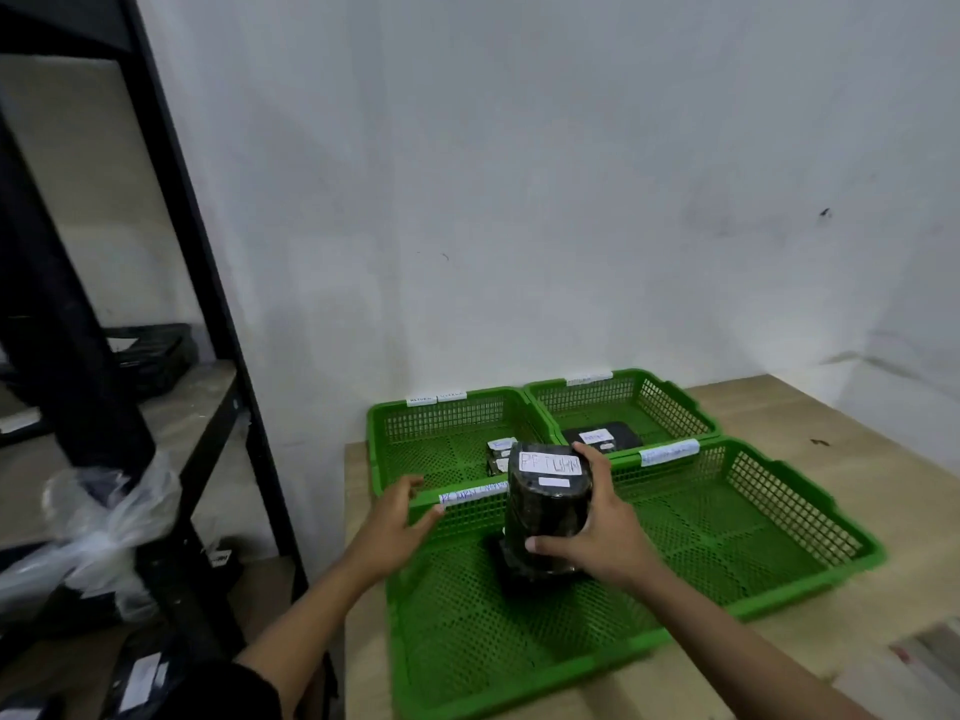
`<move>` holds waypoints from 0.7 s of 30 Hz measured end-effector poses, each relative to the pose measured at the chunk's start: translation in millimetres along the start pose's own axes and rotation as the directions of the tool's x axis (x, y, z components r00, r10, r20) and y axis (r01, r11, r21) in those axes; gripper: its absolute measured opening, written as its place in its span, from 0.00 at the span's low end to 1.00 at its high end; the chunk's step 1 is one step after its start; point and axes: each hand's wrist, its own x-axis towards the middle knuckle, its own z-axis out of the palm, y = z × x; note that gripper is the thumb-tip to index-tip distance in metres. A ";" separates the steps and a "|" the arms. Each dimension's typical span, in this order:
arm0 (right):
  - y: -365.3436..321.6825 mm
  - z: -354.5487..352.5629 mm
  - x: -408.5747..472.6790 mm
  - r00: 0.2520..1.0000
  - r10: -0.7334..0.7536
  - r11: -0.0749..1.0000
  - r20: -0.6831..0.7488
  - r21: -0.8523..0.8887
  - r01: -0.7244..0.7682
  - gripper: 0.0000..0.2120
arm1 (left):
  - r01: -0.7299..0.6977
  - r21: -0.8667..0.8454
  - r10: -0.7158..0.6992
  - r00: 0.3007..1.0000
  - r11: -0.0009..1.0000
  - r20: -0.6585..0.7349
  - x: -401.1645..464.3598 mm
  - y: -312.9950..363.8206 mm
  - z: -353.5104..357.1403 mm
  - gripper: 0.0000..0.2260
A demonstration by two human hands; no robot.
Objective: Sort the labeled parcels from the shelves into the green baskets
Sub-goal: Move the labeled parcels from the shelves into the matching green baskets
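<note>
Forearms are reaching in from six o'clock over the near-left green basket (467,641); the right hand (597,537) is grasping a dark wrapped parcel (545,517) around its side, thumb at the lower edge and fingers up by its white label, tilting that label toward the camera, probably so it can be read against the basket tags; the parcel's bottom end is sitting low over the basket's mesh floor at twelve o'clock of the hands, though contact is unclear; the left hand (395,532) is hanging loose and empty at nine o'clock of the parcel, fingers spread near the tag on the basket rim, perhaps readying to steady it; at one o'clock the far-right basket (675,402) is holding a flat black parcel (605,436); the far-left basket (395,433) is holding a small labeled packet (501,454); the near-right basket (810,517) is showing nothing inside; at nine o'clock the black shelf rack (208,330) is crowding the table (857,444), with plastic wrap (104,517) and more dark parcels waiting.
</note>
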 end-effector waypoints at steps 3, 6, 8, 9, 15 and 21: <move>17.4 3.4 43.3 1.000 -0.005 1.000 0.028 -0.014 0.005 0.55 | 0.079 0.034 -0.076 0.993 0.996 -0.093 49.5 -23.6 -4.9 0.23; 29.0 6.7 90.4 0.999 0.008 1.000 0.053 -0.005 -0.008 0.54 | 0.220 0.058 -0.201 0.951 0.974 -0.235 92.1 -46.4 -6.1 0.23; 35.9 13.7 122.5 0.997 0.017 1.000 0.081 -0.012 -0.016 0.55 | 0.325 0.022 -0.302 0.901 0.946 -0.312 116.9 -61.1 -3.2 0.23; 37.9 18.4 135.0 0.996 0.017 1.000 0.087 -0.011 -0.016 0.56 | 0.359 -0.006 -0.342 0.882 0.933 -0.325 125.5 -66.9 -0.4 0.24; 51.2 79.1 195.5 0.978 0.033 0.996 0.206 0.076 -0.050 0.55 | 0.387 -0.208 -0.436 0.845 0.898 -0.311 147.2 -91.6 33.9 0.26; 52.8 162.4 221.4 0.948 0.016 0.997 0.319 0.062 -0.037 0.56 | 0.320 -0.329 -0.431 0.828 0.889 -0.359 147.1 -96.3 40.7 0.24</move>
